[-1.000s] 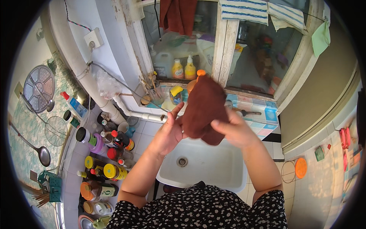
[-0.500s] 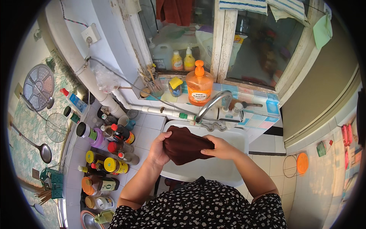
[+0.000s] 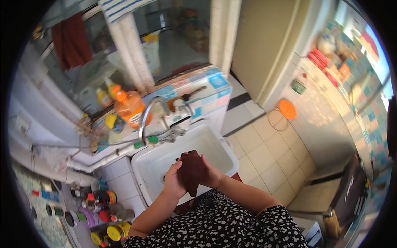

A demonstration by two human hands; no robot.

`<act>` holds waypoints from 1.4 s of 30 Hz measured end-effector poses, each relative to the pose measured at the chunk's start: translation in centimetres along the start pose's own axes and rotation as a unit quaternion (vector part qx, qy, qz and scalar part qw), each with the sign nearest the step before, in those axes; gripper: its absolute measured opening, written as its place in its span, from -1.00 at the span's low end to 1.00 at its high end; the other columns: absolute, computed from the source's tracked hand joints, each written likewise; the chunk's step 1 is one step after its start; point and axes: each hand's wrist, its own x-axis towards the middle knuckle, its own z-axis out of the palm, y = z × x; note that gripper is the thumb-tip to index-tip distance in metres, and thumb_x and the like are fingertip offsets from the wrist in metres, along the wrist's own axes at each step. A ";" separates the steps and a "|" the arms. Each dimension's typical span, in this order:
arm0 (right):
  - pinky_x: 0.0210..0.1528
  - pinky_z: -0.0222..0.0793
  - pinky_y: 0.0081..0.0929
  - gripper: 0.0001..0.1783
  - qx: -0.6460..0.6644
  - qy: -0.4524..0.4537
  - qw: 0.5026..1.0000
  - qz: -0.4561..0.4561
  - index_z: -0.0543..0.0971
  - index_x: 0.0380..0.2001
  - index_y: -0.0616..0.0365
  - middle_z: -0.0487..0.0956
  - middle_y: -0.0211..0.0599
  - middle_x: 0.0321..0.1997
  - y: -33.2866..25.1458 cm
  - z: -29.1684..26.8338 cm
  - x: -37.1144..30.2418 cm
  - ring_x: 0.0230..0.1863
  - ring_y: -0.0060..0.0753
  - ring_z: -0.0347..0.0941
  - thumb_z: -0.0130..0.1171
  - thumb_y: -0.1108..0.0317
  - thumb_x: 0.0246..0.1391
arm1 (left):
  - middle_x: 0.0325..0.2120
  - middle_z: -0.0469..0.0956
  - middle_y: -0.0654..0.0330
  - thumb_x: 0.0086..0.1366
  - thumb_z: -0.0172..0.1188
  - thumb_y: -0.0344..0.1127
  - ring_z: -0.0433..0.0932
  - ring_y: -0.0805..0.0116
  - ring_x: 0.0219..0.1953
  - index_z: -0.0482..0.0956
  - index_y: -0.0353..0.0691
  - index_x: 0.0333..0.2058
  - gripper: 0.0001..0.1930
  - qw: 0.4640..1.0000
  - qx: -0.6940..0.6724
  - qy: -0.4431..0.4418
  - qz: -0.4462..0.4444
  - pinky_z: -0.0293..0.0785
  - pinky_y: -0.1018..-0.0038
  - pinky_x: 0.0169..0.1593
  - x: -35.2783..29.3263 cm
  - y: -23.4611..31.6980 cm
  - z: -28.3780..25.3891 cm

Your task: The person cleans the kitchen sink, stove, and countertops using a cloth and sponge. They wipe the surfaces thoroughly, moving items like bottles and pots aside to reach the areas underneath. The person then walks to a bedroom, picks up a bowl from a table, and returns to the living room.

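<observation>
A dark maroon cloth (image 3: 192, 171) is bunched between my two hands, over the near part of the white sink (image 3: 226, 149). My left hand (image 3: 174, 181) is closed on its left side. From the right, my right hand (image 3: 211, 173) presses against the cloth with bent fingers. One corner of it hangs down toward my patterned shirt. The curved chrome faucet (image 3: 144, 120) rises at the sink's far edge, apart from the cloth. Some of my fingertips are hidden behind the fabric.
A large orange pump bottle (image 3: 131, 110) and a yellow sponge (image 3: 111, 120) stand on the tiled ledge behind the sink. Bottles and jars with yellow lids (image 3: 118, 231) crowd the counter at left. A dark box-like thing (image 3: 343, 198) stands at right on the tiled floor.
The view has swung to the right, showing more floor and the right wall. The cloth, spread between my hands before, is now gathered into a smaller bundle, and my hands are closer together.
</observation>
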 end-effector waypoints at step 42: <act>0.16 0.26 -0.45 -0.61 0.196 0.718 0.233 -0.626 0.47 0.01 0.12 0.52 -0.33 -0.02 6.1 -5.1 -57.2 0.02 -0.48 0.38 0.00 0.07 0.30 | 0.19 0.31 0.14 0.35 -0.05 0.06 0.29 0.19 0.22 0.26 -0.18 0.19 -0.43 0.460 0.370 -0.419 -0.689 0.23 0.16 0.24 11.9 -62.6 25.8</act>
